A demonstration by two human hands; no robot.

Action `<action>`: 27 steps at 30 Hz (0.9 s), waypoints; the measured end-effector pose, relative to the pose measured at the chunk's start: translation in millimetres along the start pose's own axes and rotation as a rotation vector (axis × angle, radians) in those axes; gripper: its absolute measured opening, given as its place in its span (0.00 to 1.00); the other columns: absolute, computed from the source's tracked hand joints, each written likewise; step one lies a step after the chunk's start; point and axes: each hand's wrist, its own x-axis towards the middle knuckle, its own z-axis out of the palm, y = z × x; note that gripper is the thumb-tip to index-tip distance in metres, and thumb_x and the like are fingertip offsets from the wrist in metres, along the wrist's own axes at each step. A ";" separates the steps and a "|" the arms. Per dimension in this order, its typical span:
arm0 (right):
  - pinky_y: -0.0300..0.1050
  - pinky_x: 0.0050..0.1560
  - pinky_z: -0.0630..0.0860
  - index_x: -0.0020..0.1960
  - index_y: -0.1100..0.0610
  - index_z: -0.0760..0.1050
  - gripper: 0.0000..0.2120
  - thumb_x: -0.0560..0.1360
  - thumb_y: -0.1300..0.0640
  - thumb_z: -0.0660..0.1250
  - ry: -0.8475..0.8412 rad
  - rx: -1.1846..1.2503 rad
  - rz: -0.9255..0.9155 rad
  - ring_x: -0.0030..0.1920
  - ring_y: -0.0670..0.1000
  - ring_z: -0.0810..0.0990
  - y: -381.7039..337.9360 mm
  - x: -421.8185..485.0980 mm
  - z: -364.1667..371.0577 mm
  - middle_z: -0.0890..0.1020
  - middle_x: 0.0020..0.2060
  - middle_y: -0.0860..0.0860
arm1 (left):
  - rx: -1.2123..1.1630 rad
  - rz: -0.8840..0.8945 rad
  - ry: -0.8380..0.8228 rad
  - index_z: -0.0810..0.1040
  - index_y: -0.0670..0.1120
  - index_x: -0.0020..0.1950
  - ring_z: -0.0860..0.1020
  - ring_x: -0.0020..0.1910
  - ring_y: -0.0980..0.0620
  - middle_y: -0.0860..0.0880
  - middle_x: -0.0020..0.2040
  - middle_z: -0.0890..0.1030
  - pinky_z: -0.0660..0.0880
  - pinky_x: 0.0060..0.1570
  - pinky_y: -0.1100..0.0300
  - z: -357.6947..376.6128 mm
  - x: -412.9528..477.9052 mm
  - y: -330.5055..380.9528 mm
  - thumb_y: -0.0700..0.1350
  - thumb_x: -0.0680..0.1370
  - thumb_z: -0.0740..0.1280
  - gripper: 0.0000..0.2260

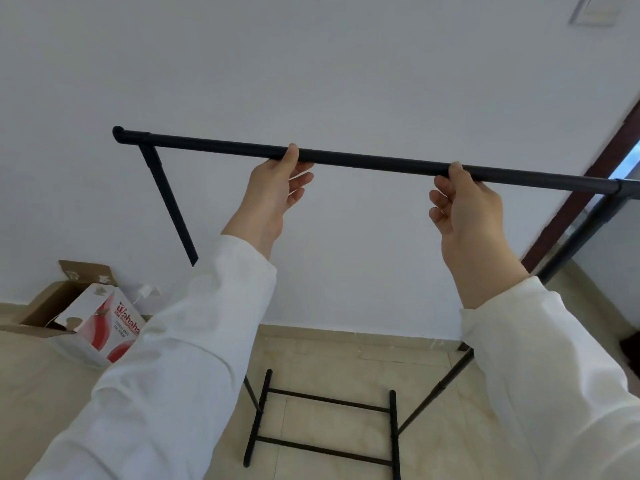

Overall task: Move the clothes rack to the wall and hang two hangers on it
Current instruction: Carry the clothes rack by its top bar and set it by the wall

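A black metal clothes rack (374, 162) stands in front of me, its top bar running across the view from upper left to right. My left hand (273, 188) grips the bar left of centre. My right hand (464, 206) grips it right of centre. Both arms wear white sleeves. The rack's left upright (169, 202) slants down from the bar's left end. Its base frame (325, 427) with two crossbars rests on the beige tile floor below my arms. The white wall (346, 81) is close behind the rack. No hangers are in view.
An open cardboard box (104, 323) with red print sits on the floor at the left by the wall. A dark brown door frame (581, 174) runs along the right edge. A dark object (630, 344) lies at the far right on the floor.
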 end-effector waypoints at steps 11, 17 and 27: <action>0.37 0.35 0.70 0.40 0.50 0.73 0.07 0.75 0.51 0.62 0.216 -0.004 -0.039 0.34 0.43 0.76 18.7 37.2 69.7 0.79 0.34 0.44 | -0.004 -0.051 -0.198 0.76 0.48 0.50 0.79 0.42 0.59 0.55 0.43 0.82 0.74 0.43 0.65 -21.7 105.3 3.0 0.52 0.77 0.60 0.10; 0.37 0.36 0.70 0.40 0.50 0.73 0.07 0.75 0.50 0.62 0.294 -0.029 -0.041 0.35 0.43 0.77 36.0 42.9 94.7 0.80 0.34 0.44 | 0.005 -0.104 -0.262 0.75 0.48 0.52 0.79 0.43 0.59 0.55 0.43 0.82 0.74 0.44 0.65 -32.7 144.3 -5.9 0.53 0.77 0.60 0.11; 0.37 0.37 0.71 0.40 0.50 0.73 0.06 0.75 0.51 0.62 0.321 -0.019 -0.072 0.35 0.43 0.77 38.4 48.9 119.2 0.80 0.34 0.44 | -0.032 -0.104 -0.300 0.75 0.47 0.54 0.79 0.44 0.58 0.55 0.43 0.82 0.74 0.42 0.65 -39.7 173.2 -3.2 0.52 0.78 0.59 0.12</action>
